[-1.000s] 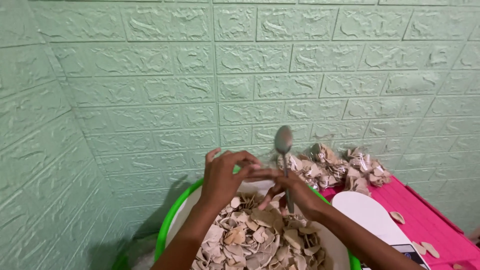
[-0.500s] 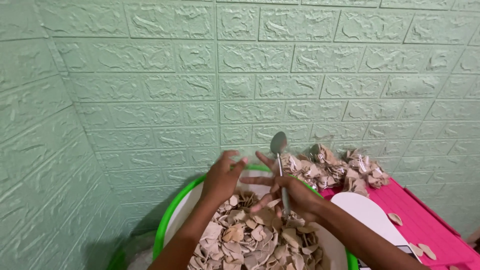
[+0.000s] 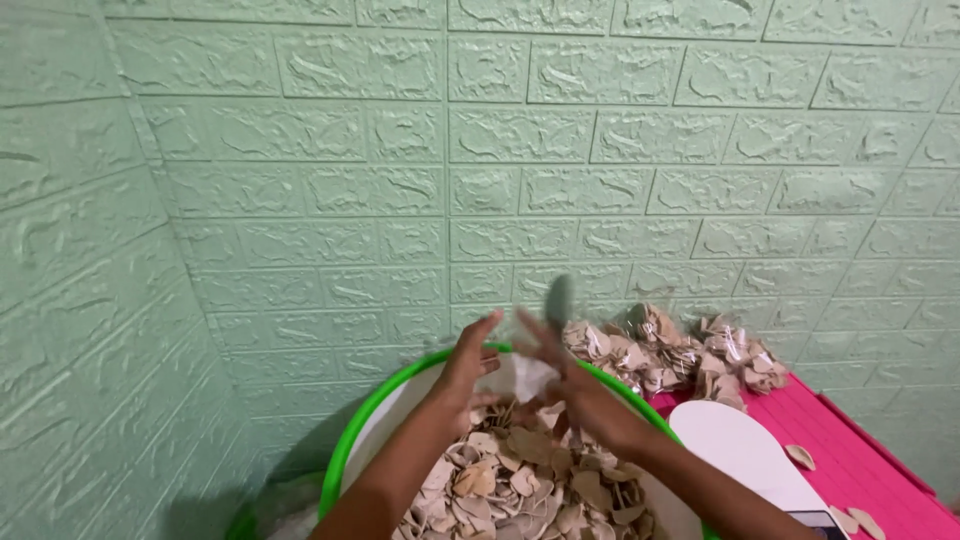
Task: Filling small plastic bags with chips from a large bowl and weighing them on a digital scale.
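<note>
Spoon (image 3: 558, 300) blurred – right hand (image 3: 580, 395) fingers grip it; left hand (image 3: 468, 365) open, raised higher than before.

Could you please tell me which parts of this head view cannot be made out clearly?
- Spoon: motion-blurred; the right hand covers its handle.
- Left hand: whether it holds anything is unclear.
- Green-rimmed tub: cut off by the bottom edge.
- White oval board: lower end cut off.
</note>
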